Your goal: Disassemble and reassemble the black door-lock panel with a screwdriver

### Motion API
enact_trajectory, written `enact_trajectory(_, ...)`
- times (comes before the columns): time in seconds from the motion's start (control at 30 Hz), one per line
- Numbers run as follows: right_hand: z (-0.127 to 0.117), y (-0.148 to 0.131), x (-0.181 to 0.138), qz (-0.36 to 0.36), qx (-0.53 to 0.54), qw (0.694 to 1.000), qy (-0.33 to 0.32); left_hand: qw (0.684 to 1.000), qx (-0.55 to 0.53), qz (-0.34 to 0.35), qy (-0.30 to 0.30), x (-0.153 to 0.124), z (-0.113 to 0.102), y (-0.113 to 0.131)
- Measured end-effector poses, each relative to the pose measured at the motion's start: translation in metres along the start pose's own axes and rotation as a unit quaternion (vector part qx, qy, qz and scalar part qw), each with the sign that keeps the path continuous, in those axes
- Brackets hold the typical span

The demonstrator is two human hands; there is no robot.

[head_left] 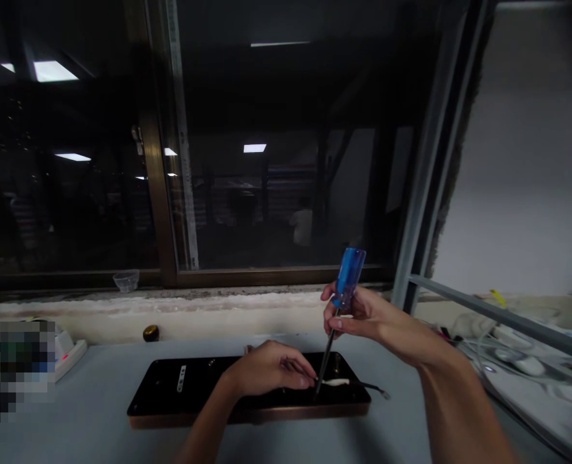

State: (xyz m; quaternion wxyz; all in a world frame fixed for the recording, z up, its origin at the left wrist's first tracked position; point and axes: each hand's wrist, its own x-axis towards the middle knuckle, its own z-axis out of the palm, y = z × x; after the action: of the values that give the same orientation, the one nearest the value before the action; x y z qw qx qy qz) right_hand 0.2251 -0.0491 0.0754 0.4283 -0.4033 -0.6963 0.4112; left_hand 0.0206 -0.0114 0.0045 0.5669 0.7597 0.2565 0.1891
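No lettering can be read anywhere in this dim scene. A small white label point(181, 379) sits on the black panel point(170, 393) lying on the table point(73, 425), but its print is too small and blurred to make out.

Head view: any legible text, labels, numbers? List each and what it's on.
None legible.
White label on the black panel: print too small and blurred to read.
Blue screwdriver in the right hand: no visible marking.
Pixelated patch at left: unreadable.
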Motion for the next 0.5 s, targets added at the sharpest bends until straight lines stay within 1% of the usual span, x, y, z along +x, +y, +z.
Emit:
enact_trajectory(0.13, 0.001, -0.002, -0.001, -0.006, 0.000, 1.000, 0.001, 1.000, 0.003, 0.000, 0.010, 0.001, 0.002, 0.002)
enact_trajectory(0.27, 0.003, -0.005, -0.001, -0.014, 0.015, 1.000, 0.004, 1.000, 0.019, 0.019, 0.012, 0.002, 0.008, 0.008)
enact_trajectory(0.4, 0.004, -0.005, 0.000, -0.003, 0.001, 1.000, -0.003, 0.995, 0.081, 0.033, 0.053, 0.002, 0.013, 0.009)
enact_trajectory(0.5, 0.005, -0.006, 0.001, 0.003, -0.005, 1.000, -0.001, 0.992, 0.096, 0.043, 0.070, 0.003, 0.015, 0.006)
